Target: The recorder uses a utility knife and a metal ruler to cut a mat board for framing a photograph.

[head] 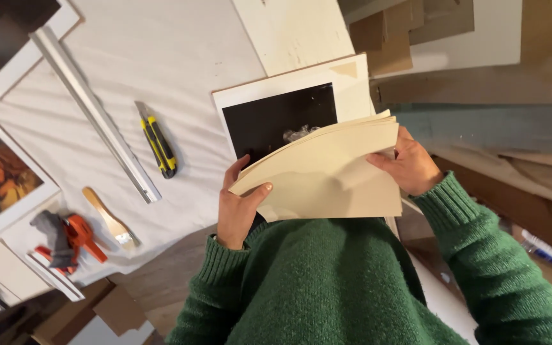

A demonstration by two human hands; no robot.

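Note:
I hold a stack of cream paper sheets up in front of my chest with both hands. My left hand grips its lower left corner, thumb on top. Along the right edge my right hand pinches the sheets. The stack curves upward and fans slightly at the top edge. Behind it lies a white-bordered print with a black picture on a brown backing board. Both arms wear green knitted sleeves.
On the white cloth lie a yellow-and-black utility knife, a long metal ruler, a wooden-handled brush, an orange clamp and bordered photo prints. Cardboard and wooden boards are stacked at the right.

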